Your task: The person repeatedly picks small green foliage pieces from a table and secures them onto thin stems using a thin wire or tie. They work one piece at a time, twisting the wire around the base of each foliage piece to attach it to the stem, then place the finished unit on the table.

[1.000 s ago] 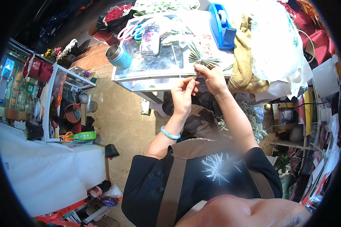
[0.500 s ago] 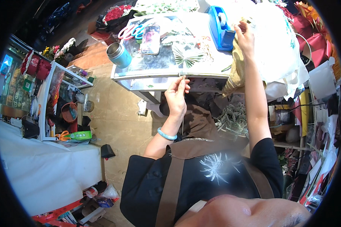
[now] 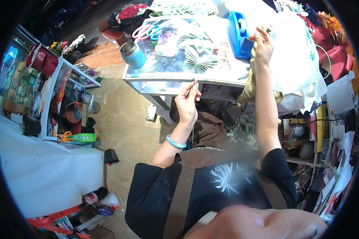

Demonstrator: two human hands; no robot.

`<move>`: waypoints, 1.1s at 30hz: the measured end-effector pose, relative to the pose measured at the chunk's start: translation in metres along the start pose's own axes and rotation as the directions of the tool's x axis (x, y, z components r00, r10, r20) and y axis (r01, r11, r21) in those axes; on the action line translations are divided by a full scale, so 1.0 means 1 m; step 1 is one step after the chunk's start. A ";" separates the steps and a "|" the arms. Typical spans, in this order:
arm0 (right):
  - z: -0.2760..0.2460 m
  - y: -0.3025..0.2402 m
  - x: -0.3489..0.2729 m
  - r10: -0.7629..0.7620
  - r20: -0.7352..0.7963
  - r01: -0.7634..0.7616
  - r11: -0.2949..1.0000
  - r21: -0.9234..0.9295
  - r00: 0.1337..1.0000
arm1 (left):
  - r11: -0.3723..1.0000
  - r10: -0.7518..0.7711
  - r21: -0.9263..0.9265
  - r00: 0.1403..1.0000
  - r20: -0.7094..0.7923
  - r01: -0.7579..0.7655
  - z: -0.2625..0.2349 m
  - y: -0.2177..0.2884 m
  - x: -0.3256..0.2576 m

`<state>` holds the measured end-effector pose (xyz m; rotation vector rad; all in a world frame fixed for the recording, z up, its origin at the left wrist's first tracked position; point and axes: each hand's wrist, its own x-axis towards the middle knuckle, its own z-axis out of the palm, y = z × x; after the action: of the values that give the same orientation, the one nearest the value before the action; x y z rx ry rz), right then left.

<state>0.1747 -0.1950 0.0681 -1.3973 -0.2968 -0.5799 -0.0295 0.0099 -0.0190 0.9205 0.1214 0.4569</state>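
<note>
My left hand [image 3: 187, 104] pinches a thin stem [image 3: 194, 133] at the near edge of the white-framed glass-topped table [image 3: 155, 75]. The stem runs down through the fingers, and its top lines up with a pleated, fan-shaped green leaf [image 3: 200, 60] over the tabletop. My right hand [image 3: 263, 48] is raised beside the front end of a blue tape dispenser [image 3: 238, 36], which carries a pale roll. Its thumb and fingers are curled together; whatever lies between them is lost in the glare. A brown cloth [image 3: 246, 89] hangs over the table edge below the right wrist.
A blue metal cup [image 3: 133, 56], a phone [image 3: 166, 42] and several scissors [image 3: 147, 32] stand or lie on the table's left. White plastic sheeting [image 3: 293, 59] covers its right side. Crowded shelves [image 3: 307, 137] stand at the right, a white-covered counter [image 3: 44, 163] at the left.
The view has shifted a little, so the table sits lower and farther right. My right hand has turned slightly beside the dispenser, its fingers a bit looser. My left hand keeps its pinch.
</note>
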 end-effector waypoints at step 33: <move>0.038 -0.051 -0.169 0.241 0.599 -0.203 0.970 -0.133 0.763 | 1.000 0.006 -0.022 1.000 0.022 -0.005 0.008 0.002 0.003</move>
<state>0.0126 -0.1266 0.0285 -1.6290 -0.6270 0.0886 -0.0255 0.0063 -0.0128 0.9044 0.0938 0.4524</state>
